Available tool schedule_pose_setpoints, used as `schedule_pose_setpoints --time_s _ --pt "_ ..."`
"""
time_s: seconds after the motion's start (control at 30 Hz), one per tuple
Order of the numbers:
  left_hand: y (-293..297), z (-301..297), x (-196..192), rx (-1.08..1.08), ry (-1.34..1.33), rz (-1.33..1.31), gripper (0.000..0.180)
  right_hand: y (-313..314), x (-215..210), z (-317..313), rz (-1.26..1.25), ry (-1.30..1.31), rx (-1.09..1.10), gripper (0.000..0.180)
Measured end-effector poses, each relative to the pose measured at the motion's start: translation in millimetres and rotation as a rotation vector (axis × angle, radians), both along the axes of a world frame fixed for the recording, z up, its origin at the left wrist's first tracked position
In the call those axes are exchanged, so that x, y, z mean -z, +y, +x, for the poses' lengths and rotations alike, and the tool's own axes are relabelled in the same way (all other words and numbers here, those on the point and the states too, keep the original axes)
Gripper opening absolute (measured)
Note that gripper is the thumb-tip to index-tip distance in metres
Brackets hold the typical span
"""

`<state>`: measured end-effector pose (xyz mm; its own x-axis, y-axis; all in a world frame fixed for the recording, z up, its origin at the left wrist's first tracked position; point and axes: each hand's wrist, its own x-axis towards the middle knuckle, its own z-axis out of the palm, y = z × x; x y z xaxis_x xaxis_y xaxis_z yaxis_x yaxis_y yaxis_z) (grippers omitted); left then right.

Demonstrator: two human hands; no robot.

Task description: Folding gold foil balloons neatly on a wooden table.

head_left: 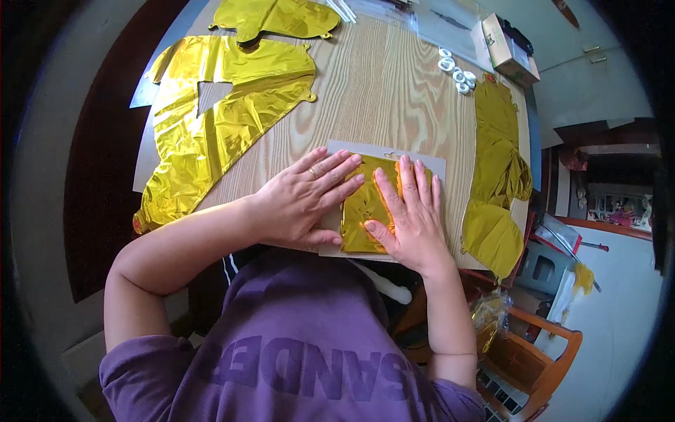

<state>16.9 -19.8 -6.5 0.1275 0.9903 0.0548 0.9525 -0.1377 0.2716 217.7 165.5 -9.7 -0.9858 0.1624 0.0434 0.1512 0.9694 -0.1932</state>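
Observation:
A folded piece of shiny gold foil (361, 228), apparently a flat foil balloon, lies on a pale card (383, 150) at the table's near edge. My left hand (301, 193) rests flat with fingers stretched out, its fingertips over the foil's left side and the card. Pressed flat on the right part of the foil is my right hand (416, 221), fingers spread and thumb out to the left. Orange reflections show around its fingers. Both palms hide parts of the foil and card.
Flat gold foil balloons lie at the left (239, 105), far left (281, 17) and right (496, 119). Several white rings (461, 76) sit near a small cardboard box (499, 46). White sticks (342, 10) lie at the far edge. A wooden chair (562, 359) stands lower right.

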Motion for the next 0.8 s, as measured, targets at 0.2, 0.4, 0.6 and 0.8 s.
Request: schedule_pose_setpoints --time_s 0.2,0.4,0.6,0.8 --pt "-2 -10 -9 -0.064 -0.057 -0.039 0.091 1 -2 1 -0.024 -0.004 -0.009 0.082" --pt "20 19 -9 -0.26 -0.211 0.132 0.086 -3 -8 -3 -0.069 -0.062 0.034 0.084" --pt "15 30 10 -0.195 -0.051 0.079 0.093 2 -6 1 -0.139 0.029 0.008 0.085" --pt "13 29 8 -0.178 -0.069 0.067 0.103 -8 -7 1 0.035 -0.036 0.054 0.087"
